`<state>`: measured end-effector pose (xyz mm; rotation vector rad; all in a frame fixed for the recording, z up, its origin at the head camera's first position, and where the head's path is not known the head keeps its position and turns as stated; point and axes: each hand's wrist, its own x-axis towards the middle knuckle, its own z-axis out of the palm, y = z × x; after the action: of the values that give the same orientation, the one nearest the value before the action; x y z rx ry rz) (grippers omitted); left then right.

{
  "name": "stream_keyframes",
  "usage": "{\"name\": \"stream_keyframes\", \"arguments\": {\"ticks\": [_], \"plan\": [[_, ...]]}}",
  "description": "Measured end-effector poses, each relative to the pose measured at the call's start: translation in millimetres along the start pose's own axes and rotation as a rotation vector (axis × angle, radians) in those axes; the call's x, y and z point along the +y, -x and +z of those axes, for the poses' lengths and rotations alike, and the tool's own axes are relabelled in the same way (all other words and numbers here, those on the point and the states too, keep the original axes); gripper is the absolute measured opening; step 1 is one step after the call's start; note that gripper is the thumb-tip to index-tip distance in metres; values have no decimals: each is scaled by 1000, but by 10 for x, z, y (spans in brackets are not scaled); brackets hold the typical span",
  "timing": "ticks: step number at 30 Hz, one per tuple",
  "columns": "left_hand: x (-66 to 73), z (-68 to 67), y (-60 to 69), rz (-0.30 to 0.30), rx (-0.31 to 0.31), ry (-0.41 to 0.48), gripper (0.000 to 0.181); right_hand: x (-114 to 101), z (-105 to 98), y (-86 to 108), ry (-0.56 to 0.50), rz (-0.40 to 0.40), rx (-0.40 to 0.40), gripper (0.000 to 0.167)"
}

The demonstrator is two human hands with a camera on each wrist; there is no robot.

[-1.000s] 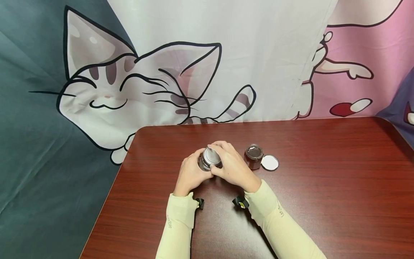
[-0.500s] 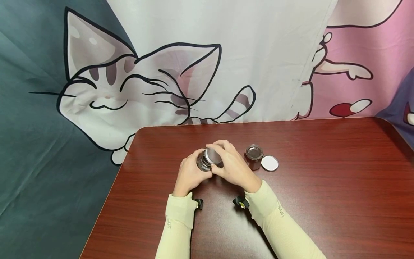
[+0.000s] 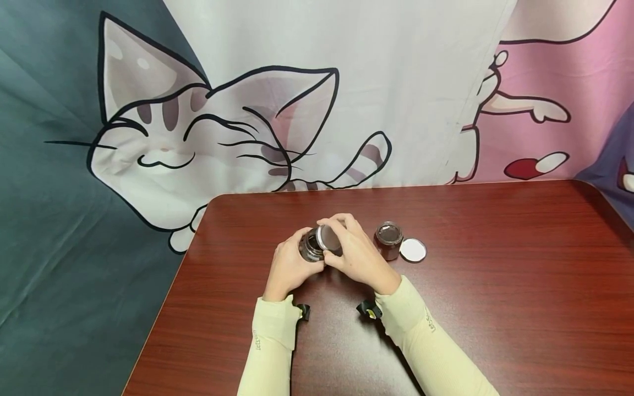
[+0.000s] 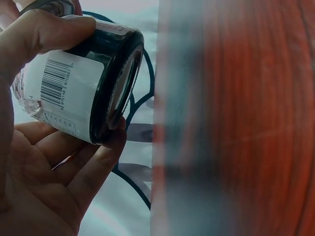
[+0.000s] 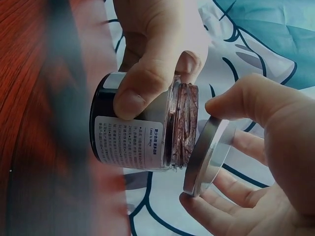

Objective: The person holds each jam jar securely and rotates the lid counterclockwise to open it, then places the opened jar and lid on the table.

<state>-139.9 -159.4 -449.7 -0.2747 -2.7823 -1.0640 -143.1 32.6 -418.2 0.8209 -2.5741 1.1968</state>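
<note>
My left hand (image 3: pixel 292 265) grips a dark glass jar (image 3: pixel 310 247) around its body. In the left wrist view a white barcode label (image 4: pixel 64 91) faces the camera, and the thumb presses the jar's side. The right hand (image 3: pixel 356 250) pinches a silver metal lid (image 3: pixel 329 238) by its rim between thumb and fingers. Seen from the right wrist, the lid (image 5: pixel 209 157) is tilted beside the jar's threaded mouth (image 5: pixel 187 123), with a gap at its upper edge. The jar's contents are too dark to make out.
A second open jar (image 3: pixel 388 239) with dark contents stands right of my hands. Beside it a lid (image 3: pixel 413 249) lies white side up on the reddish-brown wooden table (image 3: pixel 495 286). A curtain (image 3: pixel 421 82) with cartoon cats hangs behind the table's far edge.
The lid has come off the jar's mouth and tilted to the right in my right hand. My left hand has shifted slightly left with the jar, uncovering its mouth.
</note>
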Motion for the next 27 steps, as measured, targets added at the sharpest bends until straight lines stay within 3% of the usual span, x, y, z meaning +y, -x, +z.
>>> {"name": "stream_keyframes", "arguments": {"ticks": [27], "plan": [[-54,-22,7,4,51,18,67,16,2,6,10,67,21,59]]}}
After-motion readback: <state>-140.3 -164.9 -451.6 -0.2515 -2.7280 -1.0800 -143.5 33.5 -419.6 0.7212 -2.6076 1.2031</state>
